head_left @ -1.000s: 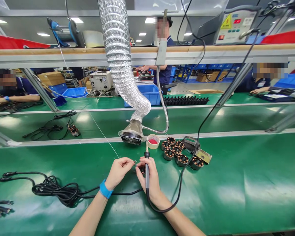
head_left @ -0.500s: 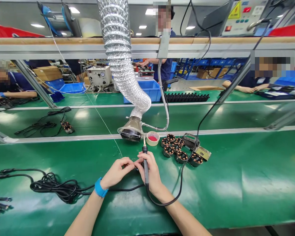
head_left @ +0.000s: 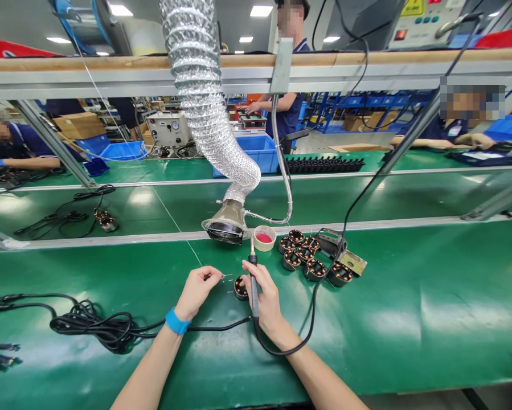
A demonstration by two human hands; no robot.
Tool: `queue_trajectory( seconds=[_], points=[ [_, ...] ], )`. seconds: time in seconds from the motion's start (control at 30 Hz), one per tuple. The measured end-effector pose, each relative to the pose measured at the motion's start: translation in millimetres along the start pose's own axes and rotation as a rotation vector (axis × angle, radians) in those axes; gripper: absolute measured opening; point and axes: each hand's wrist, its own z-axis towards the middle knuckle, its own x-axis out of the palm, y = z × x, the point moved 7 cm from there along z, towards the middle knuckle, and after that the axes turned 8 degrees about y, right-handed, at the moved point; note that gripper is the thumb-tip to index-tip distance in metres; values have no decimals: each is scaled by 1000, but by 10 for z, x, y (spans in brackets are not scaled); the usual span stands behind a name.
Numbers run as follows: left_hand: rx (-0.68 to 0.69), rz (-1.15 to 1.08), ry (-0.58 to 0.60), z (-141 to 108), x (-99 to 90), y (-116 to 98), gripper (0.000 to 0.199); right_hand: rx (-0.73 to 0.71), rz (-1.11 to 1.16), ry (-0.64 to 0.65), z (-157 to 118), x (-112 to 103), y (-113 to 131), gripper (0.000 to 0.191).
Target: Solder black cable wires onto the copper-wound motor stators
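My left hand (head_left: 199,291), with a blue band at the wrist, is closed in a pinch on thin wire (head_left: 226,276) whose fine ends stick out past the fingertips. A pale strand from above runs down to this hand. My right hand (head_left: 264,299) is wrapped round a soldering iron (head_left: 254,290), its metal tip pointing away from me beneath the fume hood (head_left: 225,222). Beside the right fingers, a motor stator (head_left: 240,288) with copper windings rests on the green mat, partly hidden by that hand. A black cable (head_left: 221,328) passes below both hands.
Several stators (head_left: 306,253) stand beside a metal stand (head_left: 352,263) to the right. A round tub (head_left: 265,238) with red inside sits behind the iron. Coiled black cables (head_left: 95,324) lie left. A silver duct (head_left: 200,85) hangs overhead. Co-workers sit and stand beyond the bench.
My left hand has drawn away to the left from my right hand, its thin wire now showing. The stator between them has come into view. The right hand still holds the soldering iron.
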Motion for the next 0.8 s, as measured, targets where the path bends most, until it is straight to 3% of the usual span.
queue_trajectory(
  seconds=[0.2, 0.8],
  points=[
    [15, 88, 7, 55, 69, 65, 25, 90, 21, -54, -72, -118, -68, 28],
    [5, 50, 1, 71, 60, 110, 23, 127, 81, 19, -70, -22, -108, 34]
  ],
)
